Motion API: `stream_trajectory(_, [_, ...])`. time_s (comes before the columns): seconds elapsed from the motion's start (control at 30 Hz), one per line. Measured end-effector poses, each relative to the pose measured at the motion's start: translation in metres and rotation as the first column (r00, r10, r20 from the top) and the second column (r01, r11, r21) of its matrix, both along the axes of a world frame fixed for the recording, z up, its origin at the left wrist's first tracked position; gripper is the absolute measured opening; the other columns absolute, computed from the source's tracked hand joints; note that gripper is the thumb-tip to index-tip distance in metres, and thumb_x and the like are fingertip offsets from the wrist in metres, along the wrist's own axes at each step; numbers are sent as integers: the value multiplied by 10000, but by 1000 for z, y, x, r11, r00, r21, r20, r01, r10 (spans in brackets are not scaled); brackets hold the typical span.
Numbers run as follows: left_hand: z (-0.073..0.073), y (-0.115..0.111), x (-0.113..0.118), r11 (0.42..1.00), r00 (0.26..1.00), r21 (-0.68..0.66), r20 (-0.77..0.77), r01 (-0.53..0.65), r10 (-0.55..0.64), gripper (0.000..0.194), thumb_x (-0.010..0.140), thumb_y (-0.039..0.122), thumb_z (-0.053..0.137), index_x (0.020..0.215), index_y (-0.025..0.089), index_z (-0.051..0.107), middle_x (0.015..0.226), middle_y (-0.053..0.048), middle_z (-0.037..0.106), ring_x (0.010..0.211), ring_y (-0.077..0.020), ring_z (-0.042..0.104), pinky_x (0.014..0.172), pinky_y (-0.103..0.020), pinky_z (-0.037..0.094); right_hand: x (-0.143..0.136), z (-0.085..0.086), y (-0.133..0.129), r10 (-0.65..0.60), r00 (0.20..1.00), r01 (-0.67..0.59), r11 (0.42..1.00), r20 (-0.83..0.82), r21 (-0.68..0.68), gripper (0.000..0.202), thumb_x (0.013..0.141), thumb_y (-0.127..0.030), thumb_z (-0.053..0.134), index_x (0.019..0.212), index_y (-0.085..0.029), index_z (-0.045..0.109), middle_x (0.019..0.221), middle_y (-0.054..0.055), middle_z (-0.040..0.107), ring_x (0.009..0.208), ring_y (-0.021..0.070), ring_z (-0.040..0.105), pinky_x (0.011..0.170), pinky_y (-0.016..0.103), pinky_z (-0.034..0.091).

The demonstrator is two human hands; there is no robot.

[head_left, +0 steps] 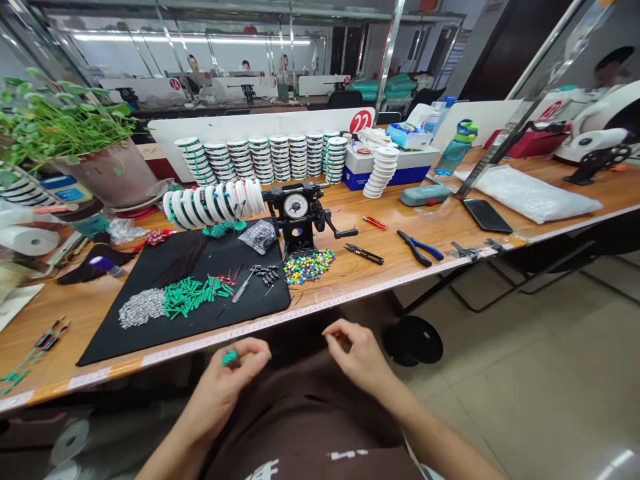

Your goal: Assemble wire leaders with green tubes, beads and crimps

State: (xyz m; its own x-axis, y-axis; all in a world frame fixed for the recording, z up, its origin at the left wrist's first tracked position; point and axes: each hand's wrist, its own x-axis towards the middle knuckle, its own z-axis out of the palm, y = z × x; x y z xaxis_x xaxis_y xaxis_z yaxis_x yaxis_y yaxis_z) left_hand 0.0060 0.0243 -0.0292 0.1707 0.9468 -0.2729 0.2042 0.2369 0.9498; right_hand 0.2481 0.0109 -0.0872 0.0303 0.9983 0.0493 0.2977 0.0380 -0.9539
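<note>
While the left hand [233, 380] curls around a small green bunch [230, 358] just in front of the black mat [143, 270], thumb against forefinger, a light, steady grip should serve best; off the mat's near right corner, the right hand [357, 353] presses thumb to forefinger, contents unclear. The table edge [210, 341] borders the mat; open floor [500, 387] lies farther right.
</note>
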Motion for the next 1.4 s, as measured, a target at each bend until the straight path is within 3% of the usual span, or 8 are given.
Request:
stream_trajectory(0.1, [5,3,-16,990,990,6,5,-144,144,459,676,605,798,753,169,674,655,25,439,636,-135,356,573,-223,319,26,-11,11,-7,975,-40,978,-222,-206,218,765,-398,716,804,-187,683,740,50,697,683,198,637,698,330,500])
stream_trajectory(0.4, [1,16,-34,969,956,211,-235,-129,179,525,706,710,719,712,189,655,649,6,481,624,-158,395,572,-246,361,53,-12,11,29,825,-303,865,-564,-399,566,845,-660,604,934,-114,726,844,142,757,615,158,694,566,261,544])
stream_trajectory(0.6, [8,5,6,972,948,165,-300,165,-110,353,830,527,670,748,183,684,591,33,412,562,-133,357,518,-234,307,24,8,4,248,934,-283,953,-259,-111,233,905,-338,619,1050,-216,755,1117,88,740,1088,252,653,1021,433,460])
stream_trajectory(0.73, [14,0,36,926,891,147,-360,347,-276,280,902,400,600,752,178,681,629,11,523,592,-137,427,560,-245,335,-10,23,-10,366,876,-396,918,-314,-35,238,964,-321,539,1103,-211,699,945,41,697,878,194,635,824,311,495])
stream_trajectory(0.87, [11,1,37,957,937,149,-289,247,-197,191,879,364,621,919,182,662,693,18,533,623,-140,440,592,-251,353,-20,13,-14,164,943,-209,969,-289,-132,233,910,-390,625,843,-172,671,669,-22,508,620,133,436,587,254,355])
stream_trajectory(1.07, [0,-4,31,979,976,-25,88,200,-197,345,895,520,592,976,195,508,761,10,582,626,-136,480,605,-251,391,-4,-3,-12,135,956,-187,964,-259,-187,335,877,-501,660,842,-173,719,632,-17,481,592,137,375,563,272,289])
stream_trajectory(1.23, [-2,-9,35,970,967,-17,78,244,-242,394,943,573,494,848,191,495,714,23,527,589,-120,431,587,-253,367,3,-11,1,-175,971,158,981,161,112,257,880,-423,661,840,-196,775,511,-43,400,532,146,379,676,322,337])
stream_trajectory(1.4, [-4,-9,34,970,969,49,-71,239,-236,320,958,471,506,822,183,531,692,31,490,638,-132,418,616,-259,343,-7,5,3,75,989,-76,997,-129,-6,262,933,-433,588,849,-192,644,737,15,588,682,175,533,683,292,419])
